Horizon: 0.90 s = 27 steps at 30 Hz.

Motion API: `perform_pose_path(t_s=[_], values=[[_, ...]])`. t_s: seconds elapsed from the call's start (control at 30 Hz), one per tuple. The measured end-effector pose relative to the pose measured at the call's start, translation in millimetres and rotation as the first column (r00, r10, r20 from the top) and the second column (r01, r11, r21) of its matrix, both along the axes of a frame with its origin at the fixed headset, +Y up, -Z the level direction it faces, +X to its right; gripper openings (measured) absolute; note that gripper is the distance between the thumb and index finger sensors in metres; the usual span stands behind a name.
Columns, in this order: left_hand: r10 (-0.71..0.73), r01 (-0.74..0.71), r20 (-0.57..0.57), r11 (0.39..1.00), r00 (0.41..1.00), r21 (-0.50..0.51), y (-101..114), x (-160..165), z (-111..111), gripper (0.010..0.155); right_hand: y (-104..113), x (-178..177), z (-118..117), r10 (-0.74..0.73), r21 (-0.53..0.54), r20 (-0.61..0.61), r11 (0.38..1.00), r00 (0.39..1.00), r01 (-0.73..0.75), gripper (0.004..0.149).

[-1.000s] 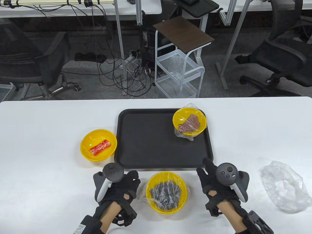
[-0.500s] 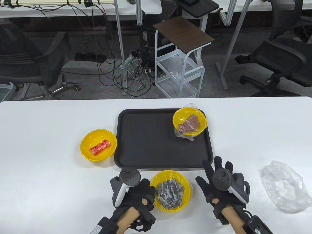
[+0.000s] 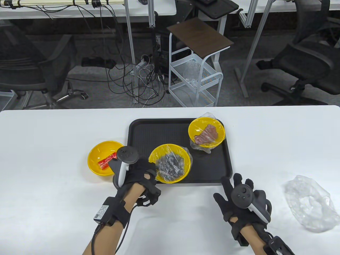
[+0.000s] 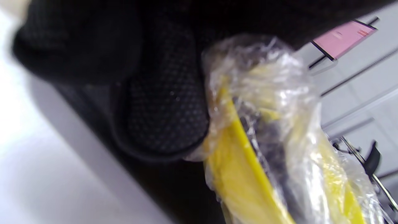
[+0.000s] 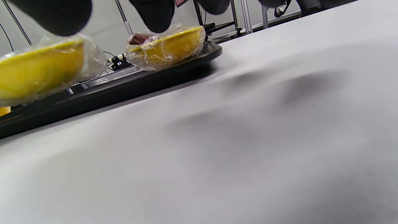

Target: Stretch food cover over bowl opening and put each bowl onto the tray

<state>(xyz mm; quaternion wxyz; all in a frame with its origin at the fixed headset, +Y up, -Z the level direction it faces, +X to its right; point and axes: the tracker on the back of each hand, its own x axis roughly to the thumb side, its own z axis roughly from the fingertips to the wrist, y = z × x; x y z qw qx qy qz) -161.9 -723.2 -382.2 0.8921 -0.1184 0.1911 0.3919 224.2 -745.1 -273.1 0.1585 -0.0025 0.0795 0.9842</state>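
The left hand (image 3: 138, 172) gripped the covered bowl (image 3: 170, 163) by its rim over the tray's (image 3: 159, 132) near edge; wrist angled inward. The right hand (image 3: 239, 196) lay flat, fingers spread, holding nothing, beside the tray's near right corner.

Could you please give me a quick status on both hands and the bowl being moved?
Left hand grips covered bowl over tray. Right hand open, idle on table. Second covered bowl far right, not obstructing.
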Motion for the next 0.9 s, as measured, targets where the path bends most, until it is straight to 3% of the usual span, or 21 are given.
perform_pose_path(t_s=[0.2,0.43,0.9], values=[[-0.019,0.020,-0.119,1.000,0.993,0.010,-8.3,-17.7,-27.0,0.054,-6.7,-3.3,-2.0,0.005,-0.029,-0.014,1.000,1.000,-0.005,0.084],[-0.105,0.113,-0.165,0.993,0.981,0.043,-4.3,-20.6,-49.1,0.054,-6.8,-10.7,0.4,0.047,-0.014,-0.048,0.999,0.998,-0.048,0.081],[-0.086,0.100,-0.226,0.994,0.970,0.051,-5.9,-45.5,-71.4,0.055,-13.6,-26.4,1.8,0.090,-0.026,-0.099,0.995,0.991,-0.093,0.081]])
